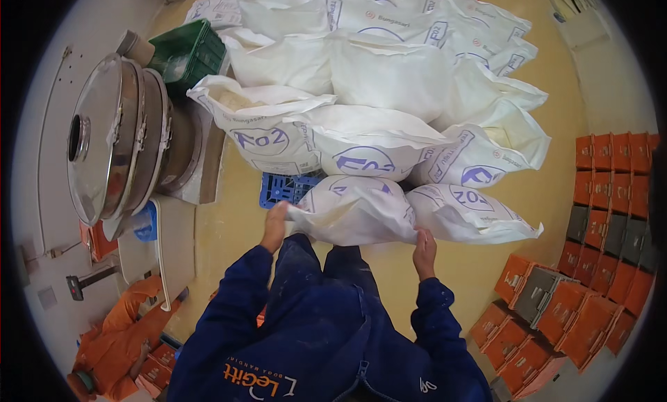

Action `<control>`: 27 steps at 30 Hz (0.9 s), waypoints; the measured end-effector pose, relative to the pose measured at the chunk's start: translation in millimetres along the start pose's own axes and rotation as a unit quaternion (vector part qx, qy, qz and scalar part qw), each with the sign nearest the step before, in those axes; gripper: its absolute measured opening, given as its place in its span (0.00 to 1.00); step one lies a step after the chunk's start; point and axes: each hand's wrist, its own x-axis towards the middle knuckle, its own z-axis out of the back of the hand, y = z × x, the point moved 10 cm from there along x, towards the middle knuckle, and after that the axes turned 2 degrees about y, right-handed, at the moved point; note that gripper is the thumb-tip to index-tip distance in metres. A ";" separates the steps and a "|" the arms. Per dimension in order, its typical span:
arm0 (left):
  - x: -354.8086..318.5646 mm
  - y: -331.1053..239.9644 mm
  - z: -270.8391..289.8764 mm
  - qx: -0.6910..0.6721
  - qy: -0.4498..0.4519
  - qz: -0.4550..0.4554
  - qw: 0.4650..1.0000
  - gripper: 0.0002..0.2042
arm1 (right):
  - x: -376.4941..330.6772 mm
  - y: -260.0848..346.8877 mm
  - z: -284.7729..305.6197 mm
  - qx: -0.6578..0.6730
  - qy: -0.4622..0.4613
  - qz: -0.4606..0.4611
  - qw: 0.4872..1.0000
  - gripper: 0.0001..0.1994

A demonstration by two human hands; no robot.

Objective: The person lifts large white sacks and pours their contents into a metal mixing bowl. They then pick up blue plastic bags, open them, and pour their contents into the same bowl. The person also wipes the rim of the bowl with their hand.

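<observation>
Now, sack (358, 211): low down, just in front of the person's legs (299, 260), its right side against the small sack (472, 214). A blue pallet (281, 189) peeks out past its left end; I can't tell if the sack sits on it.
Left hand (276, 225): fingers closed on the sack's left corner.
Right hand (424, 248): fingers and thumb pinching its right corner.
Two corners: the step looks like holding the sack by its near edge, one hand at each end.
Fat middle: it looks heavy, so the next move likely calls for a tight grip and an even pull.
Purple print: letters and a ring, partly lost in the folds. The pile (389, 72) behind shows bigger ringed letters and small print.
Jacket (306, 332): dark blue, with orange and white words.
</observation>
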 end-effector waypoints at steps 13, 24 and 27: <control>-34.5 31.8 19.2 -0.184 -0.052 0.100 0.976 0.21 | -33.0 20.7 -26.7 0.150 -0.203 -0.117 0.961 0.19; -67.6 39.9 131.6 -0.115 -0.137 0.091 0.980 0.22 | -143.7 84.7 -129.1 0.100 -0.094 -0.183 0.973 0.21; -68.7 -23.3 137.2 -0.121 -0.116 0.046 0.985 0.20 | -161.0 107.8 -120.6 0.148 -0.116 -0.164 0.968 0.21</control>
